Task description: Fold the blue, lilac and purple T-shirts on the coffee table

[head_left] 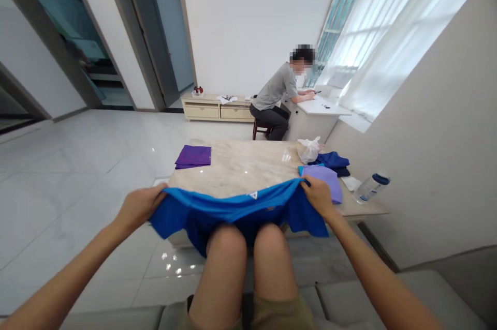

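I'm holding the blue shirt (236, 215) spread at six o'clock over my knees (248, 247), gripping its edge in my left hand (142, 206) at eight and right hand (318, 196) at four, just beside the lilac cloth (324, 180).

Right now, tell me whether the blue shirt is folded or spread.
The blue shirt is spread: the left hand and right hand stretch it wide between them.
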{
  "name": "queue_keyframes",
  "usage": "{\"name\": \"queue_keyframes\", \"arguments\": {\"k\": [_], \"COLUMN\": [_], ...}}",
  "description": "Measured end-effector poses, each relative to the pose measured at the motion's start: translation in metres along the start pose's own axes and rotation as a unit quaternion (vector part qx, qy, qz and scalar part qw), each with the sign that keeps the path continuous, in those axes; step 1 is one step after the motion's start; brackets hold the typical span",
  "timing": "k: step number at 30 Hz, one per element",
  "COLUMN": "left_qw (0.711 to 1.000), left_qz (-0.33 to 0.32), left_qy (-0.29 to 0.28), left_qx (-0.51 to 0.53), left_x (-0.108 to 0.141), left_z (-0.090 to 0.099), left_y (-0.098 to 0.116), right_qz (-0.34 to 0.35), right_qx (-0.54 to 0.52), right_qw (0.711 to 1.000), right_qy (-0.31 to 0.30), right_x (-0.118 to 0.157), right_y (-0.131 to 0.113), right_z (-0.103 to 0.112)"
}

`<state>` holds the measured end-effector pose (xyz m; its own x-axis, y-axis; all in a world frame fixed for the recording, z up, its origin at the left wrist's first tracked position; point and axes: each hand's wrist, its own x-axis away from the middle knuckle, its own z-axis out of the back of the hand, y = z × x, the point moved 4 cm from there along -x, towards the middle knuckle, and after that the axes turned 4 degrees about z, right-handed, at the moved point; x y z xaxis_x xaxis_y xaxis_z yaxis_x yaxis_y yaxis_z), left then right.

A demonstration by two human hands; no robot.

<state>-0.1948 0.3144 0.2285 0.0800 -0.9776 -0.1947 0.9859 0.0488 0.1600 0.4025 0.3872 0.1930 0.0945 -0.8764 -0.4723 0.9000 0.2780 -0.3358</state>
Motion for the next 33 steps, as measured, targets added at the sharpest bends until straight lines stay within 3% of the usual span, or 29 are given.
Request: {"name": "queue_keyframes", "arguments": {"k": [2,3,5,6,8,11,12,14,17,20,22,25,27,29,31,33], "left_qw": [0.999,0.999,0.996,0.995,0.996,0.998,0.998,0.997,0.998,0.998,0.998,0.998,0.997,0.994,0.993,0.993], "left_qz": [0.014,0.036,0.083,0.091,0.06,-0.038,-0.043,-0.033,-0.03,-0.019,-0.001,-0.001,0.003,0.001,-0.012,-0.039], "left_qy": [-0.022,-0.028,0.011,0.036,0.065,-0.002,-0.025,-0.051,-0.051,-0.057,-0.062,-0.058,-0.057,-0.07,-0.058,-0.032], "left_qx": [-0.021,-0.021,-0.016,-0.007,0.021,0.05,0.049,0.043,0.031,0.019,0.018,0.036,0.056,0.081,0.103,0.111], "left_x": [-0.062,-0.084,-0.104,-0.101,-0.074,-0.012,0.005,0.026,0.019,-0.024,-0.07,-0.161,-0.222,-0.262,-0.266,-0.231], "left_z": [0.017,0.017,-0.004,-0.027,-0.091,-0.199,-0.226,-0.262,-0.279,-0.288,-0.298,-0.313,-0.319,-0.324,-0.323,-0.316], "left_y": [0.019,0.028,0.047,0.058,0.081,0.11,0.113,0.113,0.108,0.109,0.114,0.126,0.131,0.135,0.138,0.14], "right_qz": [-0.015,-0.025,-0.043,-0.046,-0.037,-0.019,-0.023,-0.045,-0.072,-0.084,-0.09,-0.076,-0.057,-0.047,-0.039,-0.009], "right_qx": [0.036,0.047,0.056,0.055,0.044,0.012,0.003,-0.01,-0.019,-0.029,-0.023,-0.004,-0.014,-0.024,-0.021,-0.014], "right_qw": [0.998,0.997,0.996,0.996,0.995,0.988,0.986,0.985,0.984,0.984,0.984,0.985,0.988,0.991,0.993,0.992], "right_qy": [-0.048,-0.054,-0.05,-0.051,-0.081,-0.15,-0.162,-0.168,-0.162,-0.154,-0.152,-0.153,-0.142,-0.123,-0.114,-0.126], "right_x": [-0.069,-0.091,-0.103,-0.093,-0.05,0.035,0.058,0.091,0.098,0.063,0.019,-0.07,-0.131,-0.172,-0.179,-0.147], "right_y": [-0.012,-0.018,-0.028,-0.031,-0.035,-0.037,-0.036,-0.03,-0.015,0.01,0.032,0.064,0.08,0.086,0.077,0.057], "right_z": [-0.001,-0.006,-0.029,-0.049,-0.1,-0.179,-0.2,-0.23,-0.258,-0.286,-0.307,-0.335,-0.348,-0.353,-0.346,-0.33]}}
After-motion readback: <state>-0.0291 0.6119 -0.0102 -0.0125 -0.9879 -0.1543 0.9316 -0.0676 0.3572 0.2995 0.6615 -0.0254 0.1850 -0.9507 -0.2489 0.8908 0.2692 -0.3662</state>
